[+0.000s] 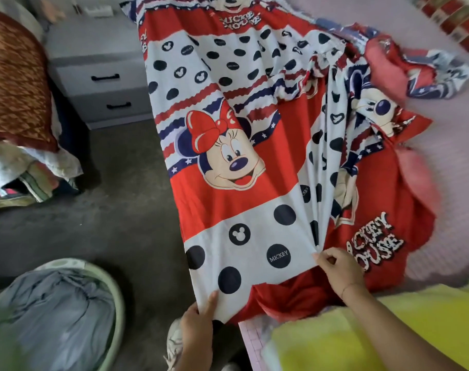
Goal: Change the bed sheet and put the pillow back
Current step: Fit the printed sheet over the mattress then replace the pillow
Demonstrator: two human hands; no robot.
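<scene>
A red, white and navy cartoon-mouse bed sheet (236, 145) lies partly spread over the pale pink mattress (452, 162), its left side stretched flat and its right side bunched in folds. My left hand (198, 328) grips the sheet's near edge, thumb on top. My right hand (337, 269) pinches a gathered pleat of the sheet a little farther in. A brown patterned pillow (16, 87) rests on a pile at the far left, off the bed.
A green basket (113, 287) holding grey-blue cloth stands on the dark floor at lower left. A grey two-drawer nightstand (99, 76) sits beside the bed's head. Yellow fabric (361, 341) lies on the bed's near corner. A white shoe (174, 341) shows below my left hand.
</scene>
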